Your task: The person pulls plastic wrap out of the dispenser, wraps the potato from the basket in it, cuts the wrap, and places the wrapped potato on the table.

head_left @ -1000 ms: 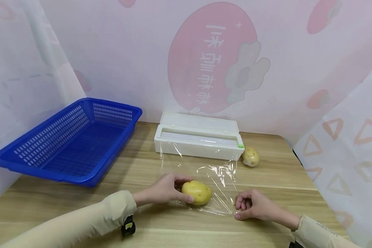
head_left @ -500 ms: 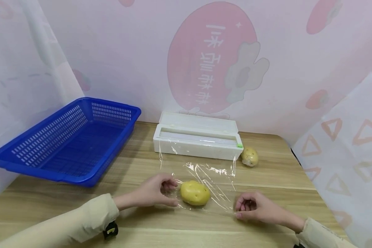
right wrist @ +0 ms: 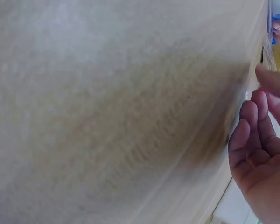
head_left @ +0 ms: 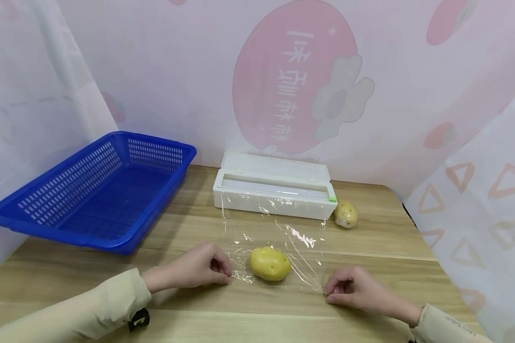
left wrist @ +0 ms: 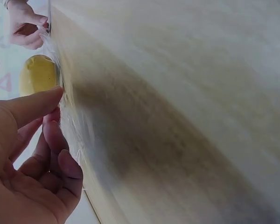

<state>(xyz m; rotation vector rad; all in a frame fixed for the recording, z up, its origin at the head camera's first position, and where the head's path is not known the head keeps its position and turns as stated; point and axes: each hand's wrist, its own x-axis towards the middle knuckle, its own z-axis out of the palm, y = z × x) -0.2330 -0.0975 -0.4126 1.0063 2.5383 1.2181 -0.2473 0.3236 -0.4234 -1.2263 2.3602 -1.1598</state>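
A yellow potato [head_left: 270, 264] lies on a sheet of clear cling film [head_left: 300, 257] drawn out over the table from a white dispenser box [head_left: 274, 202]. At the film's near left corner my left hand [head_left: 201, 267] pinches the edge between thumb and forefinger. My right hand [head_left: 360, 291] pinches the near right corner the same way. The left wrist view has the left hand [left wrist: 32, 154] close up, the potato [left wrist: 38, 74] beyond its fingertips. In the right wrist view the right hand [right wrist: 266, 140] has its thumb and forefinger together, other fingers curled.
A blue perforated basket [head_left: 133, 238] stands at the left of the wooden table [head_left: 257, 324]. Just right of the dispenser, whose lid [head_left: 276, 166] is raised, sits a second potato [head_left: 345, 214] with a shiny wrapped surface. A printed cloth [head_left: 176, 85] hangs behind.
My left hand has let go of the potato, moved left and taken hold of the film's near left corner. The right hand keeps its pinch in nearly the same spot.
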